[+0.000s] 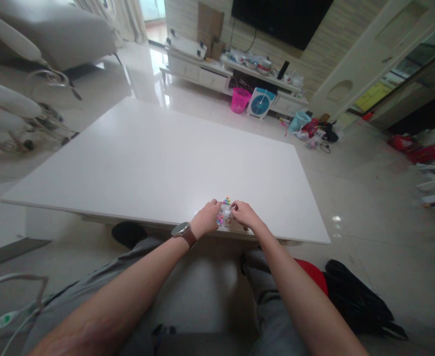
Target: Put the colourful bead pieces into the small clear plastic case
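At a white table (165, 158) edge, a small clear container (228, 215) is flanked by the curled left hand (208, 217) and pinched right hand (245, 213); what is held cannot be told. Bright pieces (226, 200) lie just beyond; others, number unclear, apparently remain inside.

no legible text, labels, brands, numbers or signs

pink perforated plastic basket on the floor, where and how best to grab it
Likely the upper rim of the pink basket, from above on the side facing the white rectangular table: it stands upright, with the long white cabinet behind and the square blue-and-white fan beside it.
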`<state>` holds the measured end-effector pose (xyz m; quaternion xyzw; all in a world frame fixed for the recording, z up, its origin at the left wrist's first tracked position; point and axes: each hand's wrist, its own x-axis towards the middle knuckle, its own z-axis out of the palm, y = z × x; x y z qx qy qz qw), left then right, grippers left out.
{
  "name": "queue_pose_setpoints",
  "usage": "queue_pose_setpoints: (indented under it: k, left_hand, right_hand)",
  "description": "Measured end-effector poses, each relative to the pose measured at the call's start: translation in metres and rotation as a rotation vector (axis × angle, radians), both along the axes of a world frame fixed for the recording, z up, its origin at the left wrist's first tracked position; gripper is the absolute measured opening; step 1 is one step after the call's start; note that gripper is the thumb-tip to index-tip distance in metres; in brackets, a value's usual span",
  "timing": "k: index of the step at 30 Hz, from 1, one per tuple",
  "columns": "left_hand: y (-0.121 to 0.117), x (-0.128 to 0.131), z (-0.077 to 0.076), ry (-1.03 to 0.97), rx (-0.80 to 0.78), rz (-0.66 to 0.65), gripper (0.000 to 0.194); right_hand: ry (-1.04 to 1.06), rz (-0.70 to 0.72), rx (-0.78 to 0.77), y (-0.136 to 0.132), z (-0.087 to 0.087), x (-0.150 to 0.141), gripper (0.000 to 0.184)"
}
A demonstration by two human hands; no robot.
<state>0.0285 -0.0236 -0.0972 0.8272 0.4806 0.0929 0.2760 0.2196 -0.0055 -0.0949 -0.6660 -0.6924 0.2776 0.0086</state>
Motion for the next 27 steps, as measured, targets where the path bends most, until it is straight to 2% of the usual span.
queue_pose_setpoints:
  k: [5, 11, 14, 17, 21, 27]
  left_hand:
    - [-0.001, -0.002, -0.005, -0.059, 0.019, -0.009, 0.053]
    - [-0.003, 0.000, -0.004, 0.023, 0.055, 0.006, 0.049]
    - [-0.003, 0.001, -0.003, 0.052, 0.061, 0.010, 0.048]
    - [-0.002, 0.000, -0.003, 0.060, 0.061, 0.016, 0.047]
    - [0.001, -0.003, -0.006, 0.054, 0.051, 0.027, 0.042]
    - [0.005, -0.008, -0.010, 0.077, 0.064, 0.005, 0.037]
  right_hand:
    - [0.051, -0.038, 0.017, -0.001, -0.005, -0.002, 0.021]
    - [0.098, -0.067, 0.021, 0.002, -0.008, 0.002, 0.017]
    - [0.078, -0.084, 0.102, 0.005, -0.011, 0.005, 0.016]
    - [0.088, -0.032, 0.234, 0.008, -0.015, 0.006, 0.018]
    - [0.187, 0.100, 0.362, 0.007, -0.019, 0.005, 0.036]
    - [0.173, 0.172, 0.388, 0.009, -0.026, 0.001, 0.046]
